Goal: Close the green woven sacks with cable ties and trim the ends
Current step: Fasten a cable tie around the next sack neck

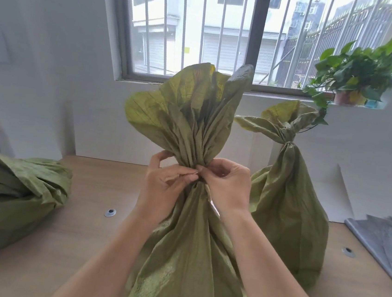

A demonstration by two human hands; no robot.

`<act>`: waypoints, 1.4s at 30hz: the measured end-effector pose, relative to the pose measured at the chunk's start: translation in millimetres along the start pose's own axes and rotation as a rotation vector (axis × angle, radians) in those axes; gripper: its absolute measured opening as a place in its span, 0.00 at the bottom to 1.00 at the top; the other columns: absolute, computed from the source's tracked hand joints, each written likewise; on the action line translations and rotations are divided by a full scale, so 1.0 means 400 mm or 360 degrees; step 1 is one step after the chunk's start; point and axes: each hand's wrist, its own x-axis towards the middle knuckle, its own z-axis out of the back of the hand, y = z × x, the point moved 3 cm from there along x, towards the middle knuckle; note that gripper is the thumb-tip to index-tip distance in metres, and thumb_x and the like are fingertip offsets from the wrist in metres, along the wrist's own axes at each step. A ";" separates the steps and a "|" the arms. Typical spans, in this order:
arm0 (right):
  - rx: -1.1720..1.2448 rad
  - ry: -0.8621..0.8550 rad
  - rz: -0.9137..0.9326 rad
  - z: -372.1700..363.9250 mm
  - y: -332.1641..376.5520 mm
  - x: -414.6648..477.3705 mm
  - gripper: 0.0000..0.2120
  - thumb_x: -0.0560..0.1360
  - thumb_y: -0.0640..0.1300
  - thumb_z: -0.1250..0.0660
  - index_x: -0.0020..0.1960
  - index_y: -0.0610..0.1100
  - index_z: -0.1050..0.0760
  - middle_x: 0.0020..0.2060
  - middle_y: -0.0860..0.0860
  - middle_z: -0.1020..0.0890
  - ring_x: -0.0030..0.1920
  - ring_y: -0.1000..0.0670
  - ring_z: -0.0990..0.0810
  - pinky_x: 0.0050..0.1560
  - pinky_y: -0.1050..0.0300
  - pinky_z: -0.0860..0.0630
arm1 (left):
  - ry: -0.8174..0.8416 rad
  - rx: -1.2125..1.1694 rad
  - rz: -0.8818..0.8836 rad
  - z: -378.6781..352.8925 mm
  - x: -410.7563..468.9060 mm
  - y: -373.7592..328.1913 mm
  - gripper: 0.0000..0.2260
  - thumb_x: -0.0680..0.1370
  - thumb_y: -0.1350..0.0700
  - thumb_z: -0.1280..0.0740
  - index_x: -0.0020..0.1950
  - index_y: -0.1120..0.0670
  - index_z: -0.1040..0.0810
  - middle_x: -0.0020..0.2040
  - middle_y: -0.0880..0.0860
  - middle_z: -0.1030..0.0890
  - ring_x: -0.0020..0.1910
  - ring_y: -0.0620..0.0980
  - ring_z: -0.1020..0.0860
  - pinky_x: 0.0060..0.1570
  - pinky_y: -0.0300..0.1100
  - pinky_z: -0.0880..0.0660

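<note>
**Now: both hands at the sack neck**

Centre sack (pixel 189 244) stands upright at table (pixel 91 210) front edge, top fanned out above its gathered neck. L hand (pixel 165 181) & R hand (pixel 230 183) meet at the neck, fingers curled, pinching it from either side. Pale strip (pixel 211 200) hangs below R hand. Tied sack (pixel 286 218) stands just behind-right, near R forearm. Third sack (pixel 11 196) lies at left edge; bare tabletop between. Grey sheets (pixel 388 241) far right.
</note>
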 end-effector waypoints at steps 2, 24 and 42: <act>0.0016 0.0006 -0.0023 0.004 -0.007 0.004 0.04 0.71 0.42 0.19 0.43 0.48 0.12 0.37 0.54 0.12 0.42 0.51 0.12 0.52 0.46 0.15 | 0.0083 0.0067 0.0071 0.003 0.007 0.000 0.09 0.76 0.61 0.24 0.47 0.46 0.12 0.70 0.53 0.27 0.57 0.31 0.19 0.60 0.31 0.22; 0.0588 0.0339 -0.0299 0.024 -0.039 0.003 0.13 0.80 0.28 0.32 0.59 0.41 0.16 0.50 0.44 0.11 0.52 0.47 0.11 0.59 0.53 0.16 | 0.0127 0.0030 0.0378 -0.012 0.032 -0.035 0.05 0.75 0.63 0.21 0.42 0.54 0.11 0.39 0.51 0.12 0.40 0.46 0.15 0.45 0.37 0.20; 0.1218 0.0249 -0.0571 0.038 -0.045 -0.044 0.09 0.76 0.28 0.28 0.55 0.36 0.19 0.47 0.39 0.12 0.47 0.45 0.12 0.55 0.55 0.15 | 0.0060 0.0390 0.0320 -0.027 0.021 -0.052 0.06 0.72 0.55 0.19 0.37 0.46 0.12 0.56 0.52 0.19 0.48 0.48 0.15 0.50 0.39 0.19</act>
